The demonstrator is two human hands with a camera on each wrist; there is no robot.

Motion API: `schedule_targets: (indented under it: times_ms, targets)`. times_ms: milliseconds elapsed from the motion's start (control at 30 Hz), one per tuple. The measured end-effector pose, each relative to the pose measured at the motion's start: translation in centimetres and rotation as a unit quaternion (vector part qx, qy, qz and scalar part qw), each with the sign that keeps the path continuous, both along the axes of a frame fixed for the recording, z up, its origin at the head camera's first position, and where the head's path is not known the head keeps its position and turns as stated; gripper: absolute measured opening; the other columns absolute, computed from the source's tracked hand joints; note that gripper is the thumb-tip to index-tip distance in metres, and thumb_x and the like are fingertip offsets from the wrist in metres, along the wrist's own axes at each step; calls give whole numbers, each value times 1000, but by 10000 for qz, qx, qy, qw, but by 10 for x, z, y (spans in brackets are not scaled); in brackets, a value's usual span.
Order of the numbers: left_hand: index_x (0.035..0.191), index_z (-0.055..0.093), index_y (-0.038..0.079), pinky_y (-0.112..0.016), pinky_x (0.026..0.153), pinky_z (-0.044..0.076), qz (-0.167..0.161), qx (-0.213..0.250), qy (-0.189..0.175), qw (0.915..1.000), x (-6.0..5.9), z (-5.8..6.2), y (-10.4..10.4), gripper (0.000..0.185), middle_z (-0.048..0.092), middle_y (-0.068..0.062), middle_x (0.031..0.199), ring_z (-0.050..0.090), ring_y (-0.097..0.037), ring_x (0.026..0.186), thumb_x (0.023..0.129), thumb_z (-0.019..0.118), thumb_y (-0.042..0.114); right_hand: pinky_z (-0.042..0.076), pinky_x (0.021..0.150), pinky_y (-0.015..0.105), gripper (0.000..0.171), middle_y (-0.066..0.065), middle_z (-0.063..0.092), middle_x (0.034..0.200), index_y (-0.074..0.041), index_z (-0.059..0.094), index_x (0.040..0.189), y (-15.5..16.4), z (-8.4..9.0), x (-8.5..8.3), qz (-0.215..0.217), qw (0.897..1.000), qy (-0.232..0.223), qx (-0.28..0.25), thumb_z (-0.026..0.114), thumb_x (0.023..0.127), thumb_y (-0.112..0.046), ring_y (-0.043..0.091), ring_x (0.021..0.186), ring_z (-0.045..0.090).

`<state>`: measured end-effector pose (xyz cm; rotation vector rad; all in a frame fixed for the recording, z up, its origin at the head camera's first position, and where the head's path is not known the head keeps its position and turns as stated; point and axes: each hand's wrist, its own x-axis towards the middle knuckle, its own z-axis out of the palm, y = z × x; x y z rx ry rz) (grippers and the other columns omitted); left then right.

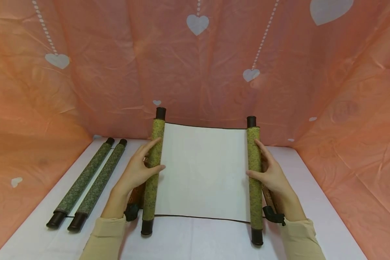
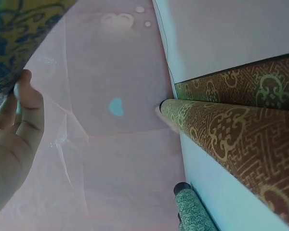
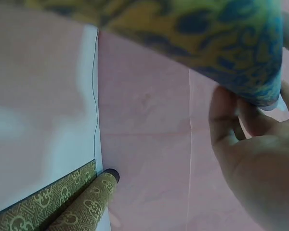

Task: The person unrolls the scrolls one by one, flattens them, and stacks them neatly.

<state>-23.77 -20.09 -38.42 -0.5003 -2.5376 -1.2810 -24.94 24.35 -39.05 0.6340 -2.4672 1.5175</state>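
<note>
A scroll with yellow patterned rolls and dark end knobs is spread between my hands, its blank white sheet [image 1: 203, 173] facing me. My left hand [image 1: 139, 168] grips the left roll [image 1: 150, 196], thumb in front and fingers round the outer side. The right roll [image 1: 255, 206] is gripped likewise by my right hand [image 1: 273, 177]. Both wrist views show this scroll raised above the table, with a blue pattern on yellow. Underneath lies a brown patterned scroll [image 2: 226, 127], mostly hidden in the head view; its other roll [image 3: 89, 204] shows in the right wrist view.
On the left of the white table [image 1: 175, 245] lies a green patterned scroll [image 1: 100, 184], its two rolls side by side with a narrow strip between. A pinkish-orange curtain [image 1: 214, 86] with white hearts surrounds the back and sides. Black wrist straps [image 1: 273, 215] sit at my cuffs.
</note>
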Motion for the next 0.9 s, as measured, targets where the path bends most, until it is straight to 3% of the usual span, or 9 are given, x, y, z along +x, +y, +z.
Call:
schedule_targets:
  times_ms: [133,267,500,667,700,800,900]
  targets:
    - [163,36,33,-39,72,49,-7,-2,-10,10000,0,0,-3,89,40,-11,160,52,-32,107,91,82,9,52,82,20,106,28,41,155,-33,17,168,5,3,3,20,10000,-69,11,79,90,2,14,116,56]
    - [163,35,33,-37,72,50,9,2,10,10000,1,2,-9,90,44,-11,156,51,-26,99,91,80,4,52,83,19,105,31,39,153,-26,15,169,7,4,3,323,9991,-102,-254,74,90,9,6,114,56]
    - [164,35,25,-45,81,49,-140,83,-19,9999,6,9,-14,86,39,-15,160,52,-29,104,93,76,2,49,89,15,98,33,30,157,-13,17,168,10,5,2,709,9963,18,-481,66,89,18,7,122,48]
    - [164,35,24,-49,86,49,-211,19,-119,9997,8,10,-18,80,35,-18,161,52,-36,113,96,71,1,48,79,19,97,26,28,163,-14,24,167,14,7,4,540,9977,3,-415,62,86,21,9,120,47]
    - [163,36,23,-49,85,49,-238,9,-113,9997,8,10,-19,79,37,-18,160,51,-37,114,96,70,0,46,83,18,96,24,26,165,-15,25,167,15,7,4,484,9981,-10,-374,61,85,22,10,125,46]
    - [161,42,19,-43,77,48,-305,1,-110,9995,8,10,-20,72,41,-18,154,48,-34,110,96,65,-3,39,94,16,95,18,21,170,-15,27,167,17,8,5,371,9989,-55,-281,57,84,22,19,143,35]
    - [159,46,18,-38,70,45,-265,-6,-178,9995,7,10,-21,69,40,-19,153,44,-31,106,95,61,-5,29,102,8,93,17,17,172,-15,28,166,18,10,6,342,9990,-162,-245,55,86,21,31,156,15]
